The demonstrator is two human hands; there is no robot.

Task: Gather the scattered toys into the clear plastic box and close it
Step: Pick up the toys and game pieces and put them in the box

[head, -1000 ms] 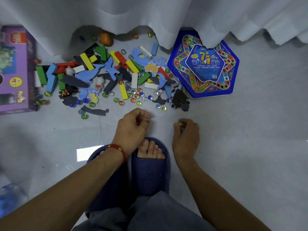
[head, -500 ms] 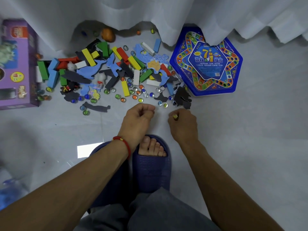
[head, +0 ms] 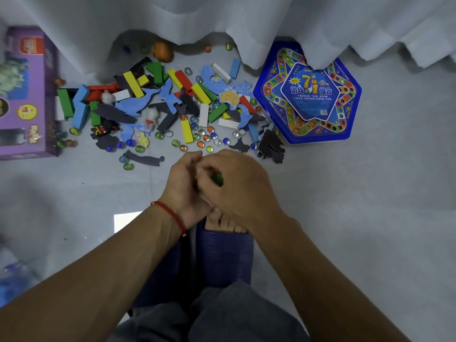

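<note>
Two hands had met just above the person's sandalled toes, the left hand (head: 183, 183) cupped and curled, the right hand (head: 237, 183) laid partly over it with its fingers bent inward. Something small and green (head: 217, 180), a marble by the look of it, showed between them, blurred; I judged the right hand was tipping what it had picked up into the left so that one palm could serve as a bowl and the other go back for more. Whether the right fingers were pinching the green piece or merely shielding it I could not tell, and what else the left palm held was hidden. Most of the toys (head: 172, 102) lay spread on the floor beyond the hands: coloured wooden blocks, blue and black foam animal shapes, a couple of small white figures, and a loose scatter of glass marbles (head: 204, 139) nearest the fingers, which is likely why marbles were being taken first. A blue hexagonal game box (head: 308, 95) sat to the right, half under the curtain (head: 222, 18), and a purple carton (head: 27, 95) stood at the left. Something pale and blurred at the lower left edge (head: 12, 280) may have been the clear plastic box, though I could not be sure. Nearly all the gathering seemed yet to be done.
</note>
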